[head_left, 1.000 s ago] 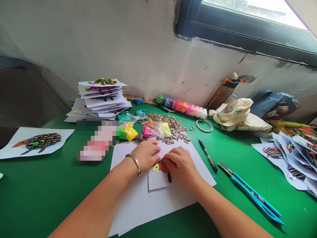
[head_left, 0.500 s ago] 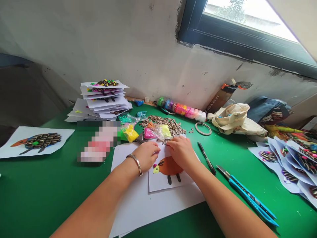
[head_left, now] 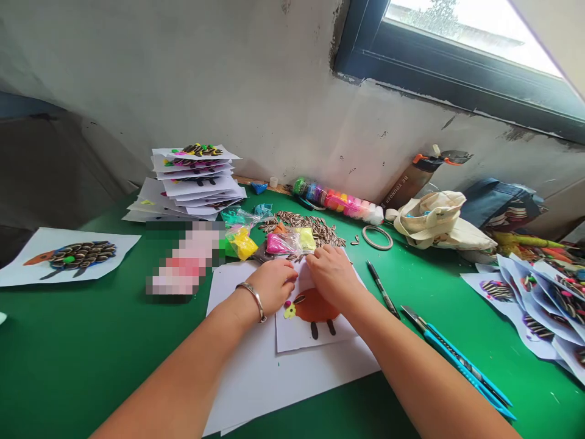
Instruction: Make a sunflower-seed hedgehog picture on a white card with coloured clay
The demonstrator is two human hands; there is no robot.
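Note:
A sheet of white paper (head_left: 292,341) carries an animal figure (head_left: 315,305) with an orange-brown body, yellow head and dark legs; one striped sunflower seed (head_left: 300,299) lies at its neck. It rests on larger white sheets (head_left: 247,384). My left hand (head_left: 272,285), a bracelet at its wrist, is on the paper's left side, its fingers curled together. My right hand (head_left: 336,275) is bent over the paper's upper right, near the front of the heap of sunflower seeds (head_left: 320,227). Both hands look closed; what their fingertips hold, if anything, is hidden.
Behind the hands lie bags of coloured clay (head_left: 278,244). To the right are a pen (head_left: 382,289), a blue utility knife (head_left: 461,360), a tape ring (head_left: 377,238) and seed-covered pictures (head_left: 525,305). More pictures (head_left: 196,183) stand stacked at back left.
The view has shifted slightly. My hands stay at nearly the same spots over the paper, the right fingers moving only a little. The figure looks unchanged.

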